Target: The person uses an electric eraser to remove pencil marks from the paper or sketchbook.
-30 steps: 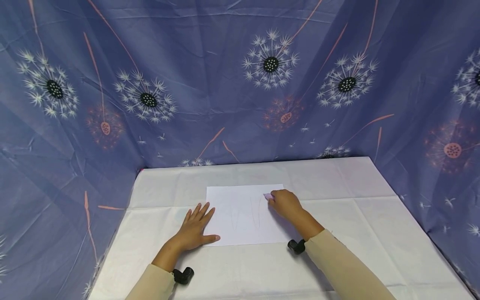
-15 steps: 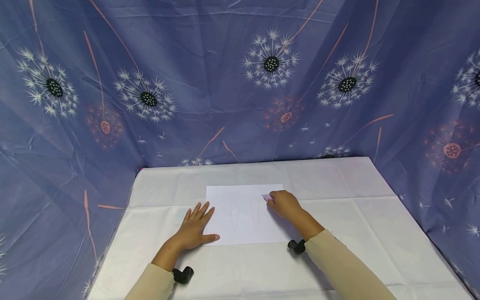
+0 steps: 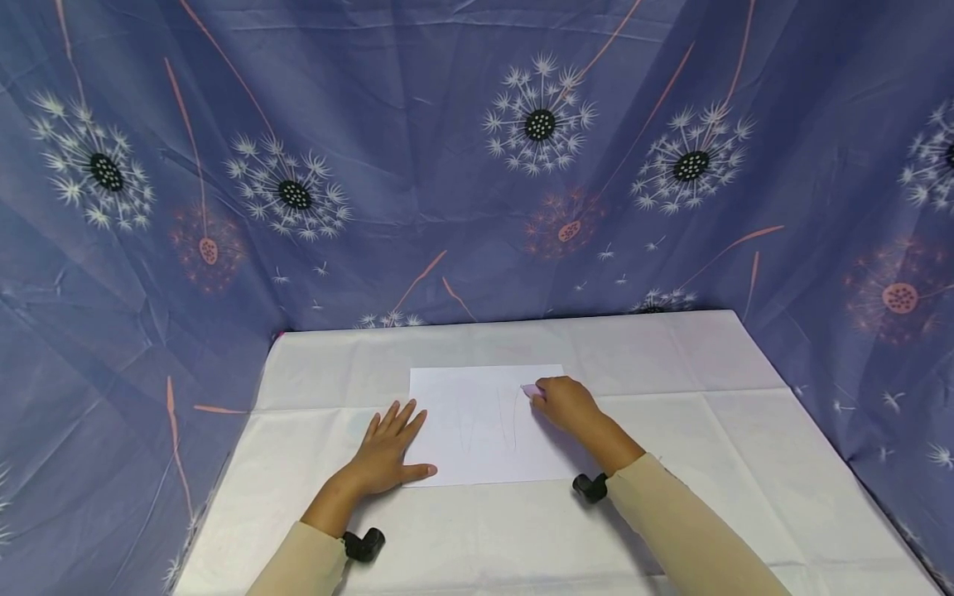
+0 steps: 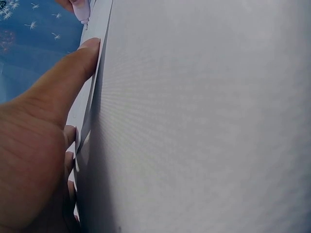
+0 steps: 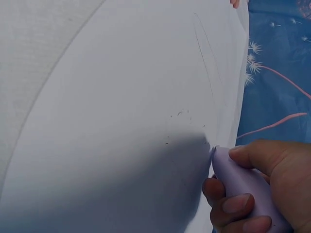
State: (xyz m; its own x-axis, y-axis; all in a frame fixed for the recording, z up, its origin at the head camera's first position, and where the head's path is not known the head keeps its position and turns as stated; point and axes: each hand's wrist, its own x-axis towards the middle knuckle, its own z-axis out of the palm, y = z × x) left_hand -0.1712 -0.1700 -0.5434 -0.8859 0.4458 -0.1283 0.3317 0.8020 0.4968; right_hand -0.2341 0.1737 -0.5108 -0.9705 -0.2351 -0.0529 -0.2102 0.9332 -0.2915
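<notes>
A sheet of white paper [image 3: 484,463] lies on the table, with thin pencil-like lines [image 3: 514,422] on it. My left hand [image 3: 387,455] rests flat on the paper's left edge, fingers spread, thumb near the lower edge. My right hand [image 3: 568,406] grips a thick lilac tool with a narrow tip [image 3: 531,391] near the paper's upper right. In the right wrist view, thumb and curled fingers wrap this lilac tool [image 5: 243,182], its tip at the paper. Its exact kind is unclear. Small dark specks [image 5: 180,114] lie on the paper near the tip.
A white cloth [image 3: 686,497] covers the table, with fold creases across it. Behind and beside it hangs a blue curtain [image 3: 417,165] printed with dandelions. Black wrist cameras [image 3: 365,545] sit on both wrists, close above the cloth.
The tip of the lilac tool has shifted very slightly left in my right hand. My left hand stays put on the paper.
</notes>
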